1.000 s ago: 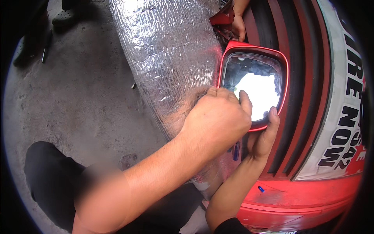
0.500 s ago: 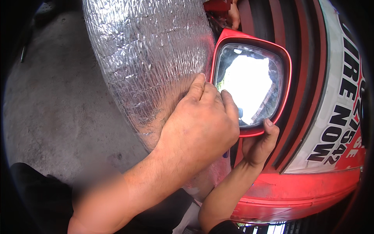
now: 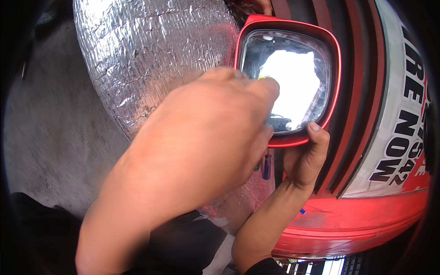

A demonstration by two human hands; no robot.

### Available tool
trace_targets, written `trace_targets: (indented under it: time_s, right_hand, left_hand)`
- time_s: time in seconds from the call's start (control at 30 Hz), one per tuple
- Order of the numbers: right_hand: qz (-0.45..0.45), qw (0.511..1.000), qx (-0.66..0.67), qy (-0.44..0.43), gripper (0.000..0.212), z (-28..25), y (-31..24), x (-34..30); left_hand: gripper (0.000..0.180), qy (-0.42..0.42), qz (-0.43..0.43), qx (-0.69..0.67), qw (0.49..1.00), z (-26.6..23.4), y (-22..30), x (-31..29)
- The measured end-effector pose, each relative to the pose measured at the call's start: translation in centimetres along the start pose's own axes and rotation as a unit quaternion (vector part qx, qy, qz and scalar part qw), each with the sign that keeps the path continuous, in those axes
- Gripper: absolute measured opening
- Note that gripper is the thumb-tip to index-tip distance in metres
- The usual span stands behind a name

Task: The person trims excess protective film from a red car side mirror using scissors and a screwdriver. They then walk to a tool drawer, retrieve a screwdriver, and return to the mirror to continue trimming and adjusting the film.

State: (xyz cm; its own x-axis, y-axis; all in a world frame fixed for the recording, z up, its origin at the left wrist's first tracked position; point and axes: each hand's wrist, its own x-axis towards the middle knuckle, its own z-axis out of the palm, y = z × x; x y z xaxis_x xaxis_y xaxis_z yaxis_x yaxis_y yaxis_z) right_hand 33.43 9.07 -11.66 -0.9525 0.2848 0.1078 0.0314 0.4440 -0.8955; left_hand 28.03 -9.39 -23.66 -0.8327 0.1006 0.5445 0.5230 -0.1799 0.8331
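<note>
A red-rimmed side mirror (image 3: 331,110) stands between my hands, its glass reflecting a bright white patch. My right hand (image 3: 305,158) grips the lower edge of its housing, thumb in front and fingers going behind. Across the left side of the glass reaches my left hand (image 3: 220,121), smeared by motion. Its fingers bend over the mirror, but whether they hold anything is hidden. Below the mirror, beside the left hand, shows the dark blue handle of what looks like a screwdriver (image 3: 267,167). Wrinkled silver foil sheeting (image 3: 151,50) bulges under and left of that arm.
Another person's hand (image 3: 262,6) shows at the top, behind the mirror. Dark red and black slats (image 3: 355,68) run to the right, beside a white lettered banner (image 3: 389,156). A red painted panel (image 3: 362,217) curves below. Grey concrete floor (image 3: 50,133) lies at left.
My left hand has lifted and moved from the mirror's left edge onto the glass. In the picture the mirror sits higher and slightly left, uncovering the blue handle. The right hand keeps its grip.
</note>
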Motion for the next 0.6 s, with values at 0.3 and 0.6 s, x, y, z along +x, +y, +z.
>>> trace_targets:
  time_s: [0.3, 0.6]
  right_hand:
    - [-0.007, 0.998, 0.006, -0.064, 0.059, -1.1, 0.1, 0.7]
    - [-0.016, 1.0, 0.013, 0.003, 0.058, -0.5, 0.4, 0.6]
  left_hand:
    - [0.052, -0.143, 0.053, 0.104, 0.983, 3.7, 5.1, -6.9]
    - [0.065, -0.225, -0.143, -0.054, 0.962, 1.9, 4.5, -4.2]
